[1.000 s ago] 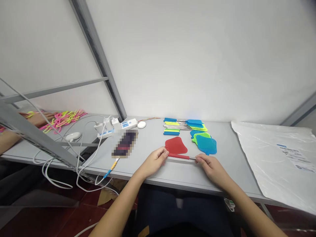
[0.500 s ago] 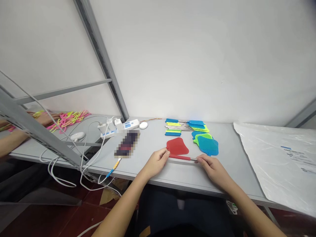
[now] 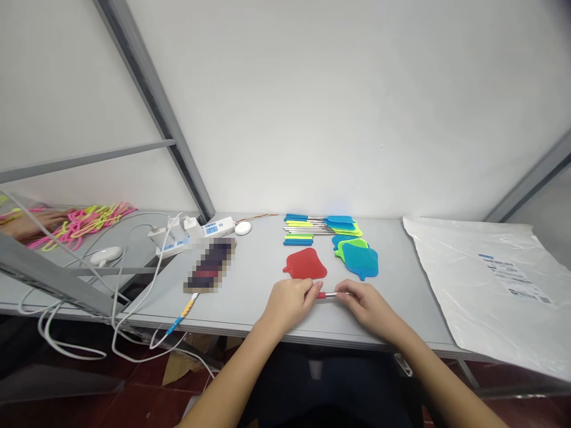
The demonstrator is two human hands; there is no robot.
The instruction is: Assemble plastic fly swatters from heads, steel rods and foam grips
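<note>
My left hand (image 3: 289, 300) is wrapped round the red grip of a fly swatter handle (image 3: 329, 295) and covers most of it. At the handle's metal rod, my right hand (image 3: 364, 303) pinches with thumb and fingers. The handle lies level just above the table's front part. Behind my left hand rests a loose red fly swatter head (image 3: 306, 264). To its right lie loose blue (image 3: 360, 260) and green swatter heads (image 3: 346, 247), overlapping. Farther back are several handles (image 3: 300, 239) with blue, yellow and green grips, and blue and yellow-green heads at their right.
A large white plastic bag (image 3: 482, 297) covers the table's right end. At left are a blurred-out phone (image 3: 209, 266) on a cable, a power strip (image 3: 218, 227) with chargers, and a metal shelf post (image 3: 156, 107). Another person's hand (image 3: 38, 223) touches pink and yellow cords (image 3: 100, 221).
My left hand has slid along the red grip toward my right hand, covering more of it. The view has shifted, so the table's things appear farther left.
</note>
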